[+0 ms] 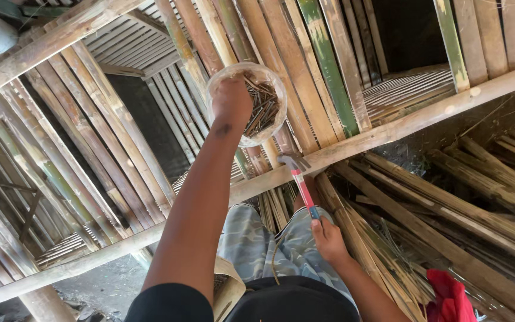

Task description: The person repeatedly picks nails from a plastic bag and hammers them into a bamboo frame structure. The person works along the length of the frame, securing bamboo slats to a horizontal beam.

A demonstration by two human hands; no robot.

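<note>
One head-worn camera looks steeply down, close over a bamboo frame (388, 134).

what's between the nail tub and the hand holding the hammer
In the head view, the hammer itself spans that stretch: its head lies on the wooden rail just below the nail tub, and its handle runs down to the right hand.

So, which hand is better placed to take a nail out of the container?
The left hand: it already reaches into the clear container of nails. The right hand holds the hammer, lower down.
</note>
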